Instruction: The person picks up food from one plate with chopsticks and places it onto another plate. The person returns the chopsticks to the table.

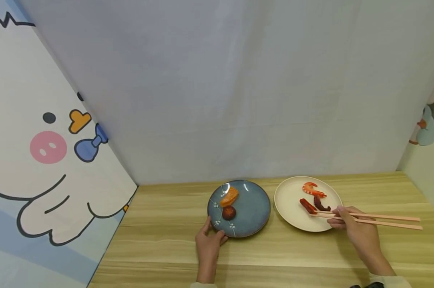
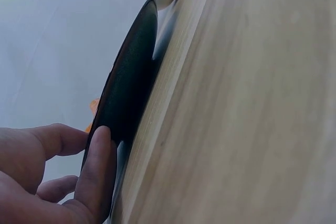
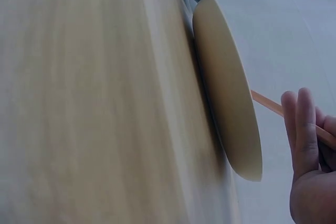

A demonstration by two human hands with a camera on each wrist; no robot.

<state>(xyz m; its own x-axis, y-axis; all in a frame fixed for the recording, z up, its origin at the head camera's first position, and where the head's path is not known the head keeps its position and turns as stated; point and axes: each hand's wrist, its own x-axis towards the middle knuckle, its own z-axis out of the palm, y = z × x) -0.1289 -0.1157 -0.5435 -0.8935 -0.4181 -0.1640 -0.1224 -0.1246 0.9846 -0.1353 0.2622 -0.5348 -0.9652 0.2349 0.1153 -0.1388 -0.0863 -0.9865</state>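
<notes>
My left hand [image 1: 208, 245] holds the near-left rim of a blue plate [image 1: 251, 212] with white blossom markings; the left wrist view shows the thumb and fingers at its edge. An orange striped food piece [image 1: 229, 196] and a round brown piece like a mushroom cap [image 1: 229, 213] lie on that plate. In my right hand [image 1: 359, 232] are pale pink chopsticks [image 1: 390, 221], tips at a red strip of food [image 1: 308, 206] on a cream plate [image 1: 289, 204]; whether they pinch it I cannot tell. A shrimp [image 1: 313, 189] and a dark curved piece [image 1: 321, 204] lie beside it.
Both plates stand side by side on a wood-grain table [image 1: 159, 240], near its back edge. A pale curtain [image 1: 238, 100] hangs behind, and a cartoon-printed sheet [image 1: 33, 100] rises at the left. Another printed sheet [image 1: 427, 172] borders the right.
</notes>
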